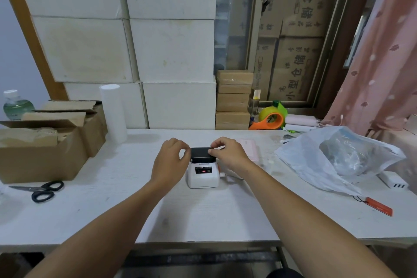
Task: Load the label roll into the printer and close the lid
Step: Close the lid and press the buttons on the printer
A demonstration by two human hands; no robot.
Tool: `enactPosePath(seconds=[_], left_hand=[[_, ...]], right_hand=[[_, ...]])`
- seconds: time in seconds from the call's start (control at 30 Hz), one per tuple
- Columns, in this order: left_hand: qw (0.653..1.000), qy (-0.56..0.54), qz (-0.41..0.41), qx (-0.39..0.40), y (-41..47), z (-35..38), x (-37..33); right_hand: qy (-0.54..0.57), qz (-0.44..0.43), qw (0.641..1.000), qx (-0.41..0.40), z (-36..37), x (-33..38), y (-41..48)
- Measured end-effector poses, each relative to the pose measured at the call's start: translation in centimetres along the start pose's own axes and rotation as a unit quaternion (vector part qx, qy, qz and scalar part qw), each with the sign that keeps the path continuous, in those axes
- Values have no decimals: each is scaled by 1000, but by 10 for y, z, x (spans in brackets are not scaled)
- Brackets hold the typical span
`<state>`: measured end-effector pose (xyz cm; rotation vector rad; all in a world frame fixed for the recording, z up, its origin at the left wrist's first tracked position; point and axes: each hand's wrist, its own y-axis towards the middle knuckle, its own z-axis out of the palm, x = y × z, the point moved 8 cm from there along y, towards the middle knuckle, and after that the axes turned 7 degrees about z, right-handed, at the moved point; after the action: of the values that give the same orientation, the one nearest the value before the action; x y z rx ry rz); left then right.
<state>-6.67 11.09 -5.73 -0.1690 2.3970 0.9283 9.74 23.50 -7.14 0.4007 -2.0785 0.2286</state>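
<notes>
A small white label printer (203, 177) stands in the middle of the white table (203, 216), its black control strip with a red light facing me. Its dark lid (200, 153) is raised at the back. My left hand (170, 162) pinches the lid's left edge with thumb and forefinger. My right hand (228, 153) pinches the lid's top right corner. The label roll is not visible; the lid and my hands hide the paper bay.
Open cardboard boxes (42, 146) stand at the left, with black scissors (42, 190) in front of them. A white plastic bag (338, 158), a white power strip (393, 181) and an orange tag (379, 206) lie at the right. An orange tape dispenser (269, 122) sits at the back.
</notes>
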Motion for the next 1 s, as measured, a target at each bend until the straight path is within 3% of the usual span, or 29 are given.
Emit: enactPosePath(seconds=[0.23, 0.4, 0.67, 0.8, 1.0], left_hand=[[964, 102, 244, 38, -9, 8, -39], [940, 131, 312, 35, -18, 15, -49], [948, 139, 283, 46, -20, 13, -45], [950, 143, 274, 48, -19, 9, -44], [995, 41, 79, 42, -12, 3, -13]], right_hand=[[16, 2, 1000, 14, 4, -3, 3], [16, 4, 1000, 17, 6, -5, 0], [14, 2, 1000, 21, 5, -3, -4], [35, -7, 994, 105, 12, -2, -12], [67, -8, 994, 87, 6, -2, -18]])
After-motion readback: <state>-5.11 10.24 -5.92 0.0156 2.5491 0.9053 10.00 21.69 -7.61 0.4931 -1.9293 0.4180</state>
